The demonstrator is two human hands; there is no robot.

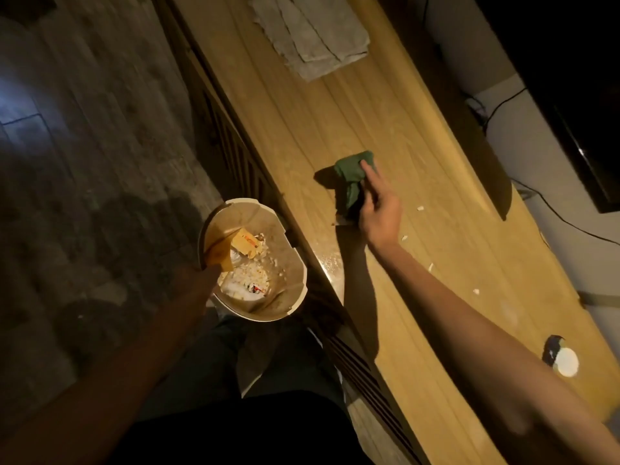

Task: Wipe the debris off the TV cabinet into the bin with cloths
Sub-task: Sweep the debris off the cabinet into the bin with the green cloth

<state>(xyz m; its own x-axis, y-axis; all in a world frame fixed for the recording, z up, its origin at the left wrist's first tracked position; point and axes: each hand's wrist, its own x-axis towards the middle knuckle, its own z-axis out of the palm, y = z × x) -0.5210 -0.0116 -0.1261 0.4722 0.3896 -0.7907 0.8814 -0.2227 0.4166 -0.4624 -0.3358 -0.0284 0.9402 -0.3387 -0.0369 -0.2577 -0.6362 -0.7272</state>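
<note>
The right hand (pixel 377 209) holds a green cloth (pixel 352 182) in its curled fingers, mid-frame on the bench (pixel 385 105). The left hand (pixel 206 270) grips the bin's (pixel 298 266) rim, lower left. White bits (pixel 420 208) lie just right of the cloth.

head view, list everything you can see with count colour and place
TV cabinet: 1, light wood, runs diagonally through the middle
green cloth: 1, dark green, bunched on the cabinet top, under the right hand
grey cloth: 1, grey, folded at the cabinet's far end
debris bits: several, whitish, scattered on the top near the right arm
bin: 1, cream, lined with a brown bag, at the cabinet's front edge, rubbish inside
round object: 1, white and dark, near end of the top
TV: 1, black, right edge
cables: dark, behind the cabinet
left hand: at the bin rim, in shadow
right hand: holds the green cloth
</note>
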